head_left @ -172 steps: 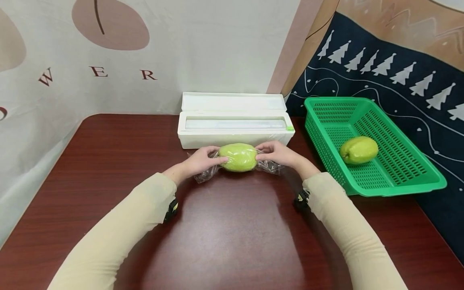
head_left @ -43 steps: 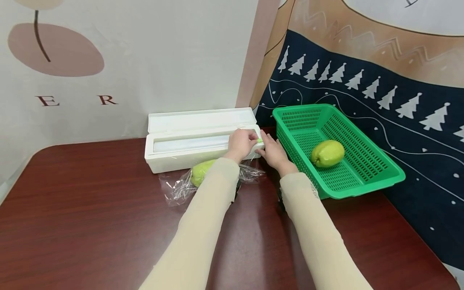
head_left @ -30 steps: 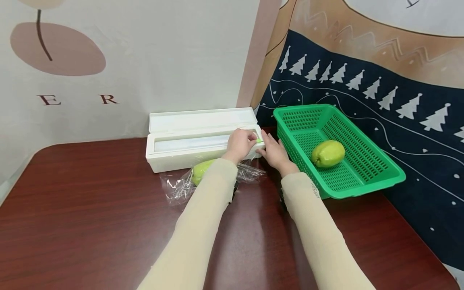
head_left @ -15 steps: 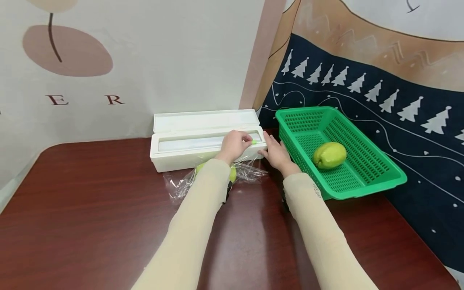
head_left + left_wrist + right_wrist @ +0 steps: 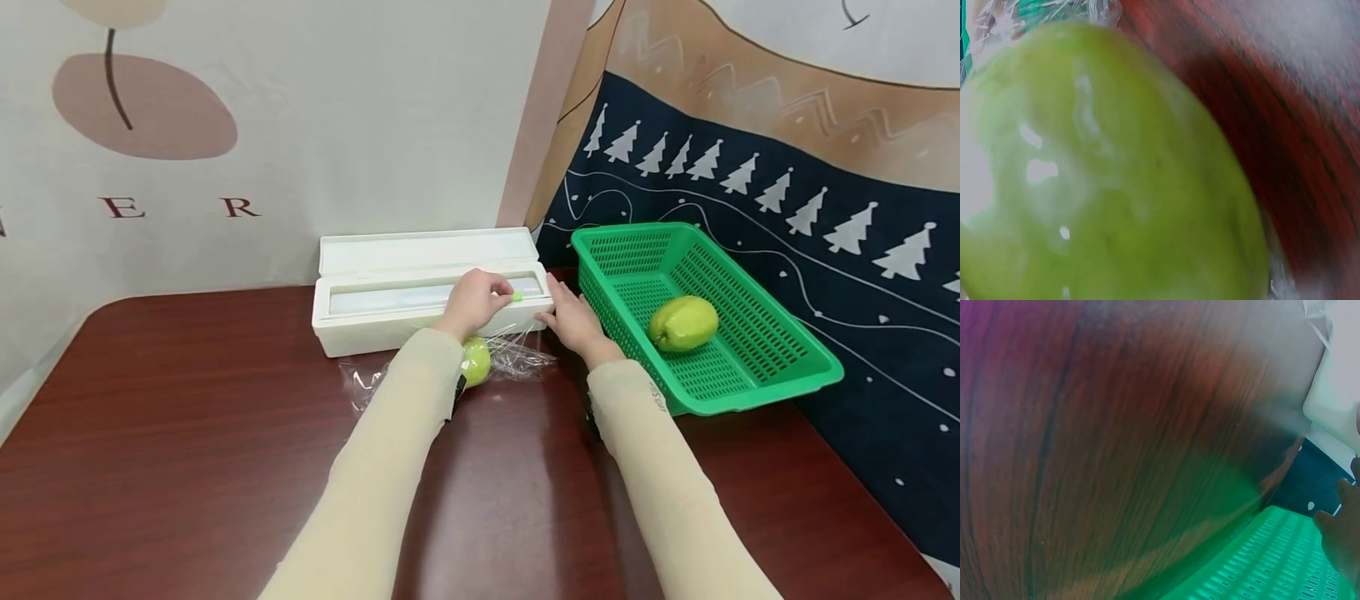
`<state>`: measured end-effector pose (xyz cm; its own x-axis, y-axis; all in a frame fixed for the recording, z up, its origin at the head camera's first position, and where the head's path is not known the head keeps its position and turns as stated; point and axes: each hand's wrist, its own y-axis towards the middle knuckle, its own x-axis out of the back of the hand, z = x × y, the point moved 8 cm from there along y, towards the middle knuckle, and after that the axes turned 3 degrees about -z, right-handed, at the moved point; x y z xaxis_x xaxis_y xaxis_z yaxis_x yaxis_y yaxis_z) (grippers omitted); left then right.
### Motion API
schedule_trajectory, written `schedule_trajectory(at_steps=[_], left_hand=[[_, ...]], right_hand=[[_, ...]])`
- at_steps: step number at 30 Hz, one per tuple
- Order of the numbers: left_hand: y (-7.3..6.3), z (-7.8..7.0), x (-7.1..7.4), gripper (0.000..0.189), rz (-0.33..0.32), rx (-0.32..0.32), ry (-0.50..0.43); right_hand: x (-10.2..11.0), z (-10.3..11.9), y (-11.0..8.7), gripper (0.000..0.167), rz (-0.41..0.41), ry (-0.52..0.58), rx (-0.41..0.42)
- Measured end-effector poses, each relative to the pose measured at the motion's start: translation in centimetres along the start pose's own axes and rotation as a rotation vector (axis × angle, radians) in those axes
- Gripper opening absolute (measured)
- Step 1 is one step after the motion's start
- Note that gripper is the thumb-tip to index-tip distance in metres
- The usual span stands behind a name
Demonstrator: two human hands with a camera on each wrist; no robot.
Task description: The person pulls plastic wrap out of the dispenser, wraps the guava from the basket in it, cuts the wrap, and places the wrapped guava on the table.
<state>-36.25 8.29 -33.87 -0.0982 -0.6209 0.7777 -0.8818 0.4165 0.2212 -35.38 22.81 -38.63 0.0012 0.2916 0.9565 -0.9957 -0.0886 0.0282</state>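
My left hand (image 5: 474, 302) pinches the small green slider (image 5: 517, 297) on the front edge of a white cling film dispenser (image 5: 360, 333), whose lid stands open. The straight fingers of my right hand (image 5: 576, 321) rest against the dispenser's right end. Just in front of the box lies an oval yellow-green fruit (image 5: 476, 362) under clear cling film (image 5: 517, 358), partly hidden by my left forearm. The left wrist view is mostly filled by this fruit (image 5: 1122, 175), shiny with film. In the right wrist view, my right hand (image 5: 1342, 534) shows at the right edge.
A green plastic basket (image 5: 738, 398) stands right of the dispenser, close beside my right hand. Inside it lies a second yellow-green fruit (image 5: 683, 323). The dark red-brown wooden table (image 5: 187, 450) meets a pale printed cloth (image 5: 360, 117) behind and a navy tree-patterned cloth (image 5: 885, 358) at right.
Both hands have gone from the wrapped fruit to the dispenser. Over the last second my left hand has drawn the green slider leftward from near the right end, while my right hand stays at that end.
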Motion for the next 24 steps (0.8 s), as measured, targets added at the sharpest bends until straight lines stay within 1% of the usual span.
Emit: schedule_trajectory(at_steps=[8,12,18,24], left_hand=[[-0.9,0.7,1.6,0.02,0.009,0.002,0.006],[-1.5,1.6,2.3,0.02,0.011,0.003,-0.011],[-2.4,3.0,3.1,0.019,0.01,0.03,-0.045],[-3.4,4.1,3.7,0.019,0.006,0.051,-0.059]], right_hand=[[0.2,0.6,0.2,0.074,-0.006,0.02,0.014],[0.4,0.7,0.1,0.074,-0.007,0.038,0.025],[0.6,0.3,-0.2,0.074,-0.018,0.048,0.03],[0.1,0.4,-0.3,0.075,-0.003,0.045,0.036]])
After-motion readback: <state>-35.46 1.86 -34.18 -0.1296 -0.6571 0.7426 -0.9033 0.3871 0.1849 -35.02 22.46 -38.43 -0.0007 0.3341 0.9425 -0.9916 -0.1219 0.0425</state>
